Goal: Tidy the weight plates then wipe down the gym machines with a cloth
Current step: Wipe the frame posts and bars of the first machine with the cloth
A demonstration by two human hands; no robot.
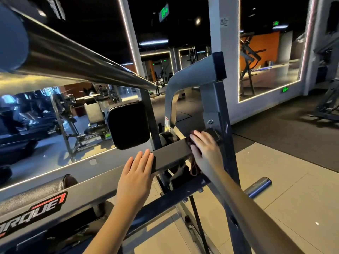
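Crumpled maroon cloth (194, 168) pressed on black square steel bar (172, 153) by right hand (205, 149), fingers flat; left hand (136, 173) flat against bar end; beige tile floor (297, 189); wall mirrors (271, 61).

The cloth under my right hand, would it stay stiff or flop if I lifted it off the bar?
Probably floppy: the cloth droops limply below the bar. Likely light, since the right hand alone pins it flat. It shouldn't roll.
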